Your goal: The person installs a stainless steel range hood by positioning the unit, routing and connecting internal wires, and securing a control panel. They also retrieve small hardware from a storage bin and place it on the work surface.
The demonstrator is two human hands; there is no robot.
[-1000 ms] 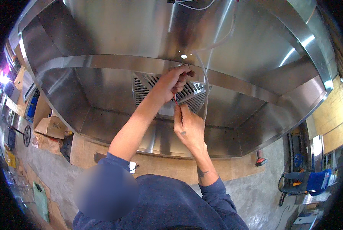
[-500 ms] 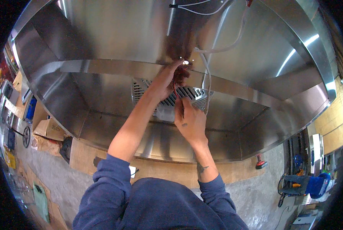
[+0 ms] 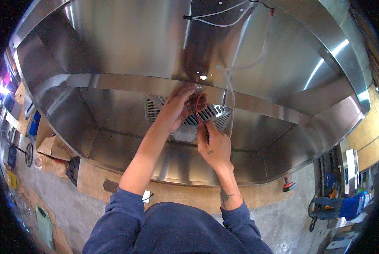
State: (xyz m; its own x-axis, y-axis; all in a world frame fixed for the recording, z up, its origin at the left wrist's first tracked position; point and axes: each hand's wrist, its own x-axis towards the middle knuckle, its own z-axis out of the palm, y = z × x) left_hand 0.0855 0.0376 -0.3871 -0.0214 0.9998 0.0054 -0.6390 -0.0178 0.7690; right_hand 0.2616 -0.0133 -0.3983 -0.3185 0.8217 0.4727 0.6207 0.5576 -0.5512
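My right hand (image 3: 215,144) pinches a thin red wire (image 3: 198,106) between thumb and fingers. The wire curves up from there to the fingers of my left hand (image 3: 182,108). That hand is raised and curled around a small thing at the wire's upper end, mostly hidden by the fingers. Just above is a round hole (image 3: 203,77) with smaller holes beside it in a shiny stainless steel hood-like shell (image 3: 126,46). Behind both hands sits a slotted metal grille (image 3: 218,113). A pale cable (image 3: 232,106) hangs to the right of my right hand.
White wires (image 3: 217,25) with a dark end loop across the upper panel. A wooden board (image 3: 96,180) lies below the shell, with a red and black tool (image 3: 289,185) at its right. Cardboard boxes (image 3: 54,148) stand left. Another person (image 3: 346,206) is at the far right.
Both hands have come down a little in the picture, and the left is now lower than the round hole. More of the red wire shows between them. A bright light appears far left.
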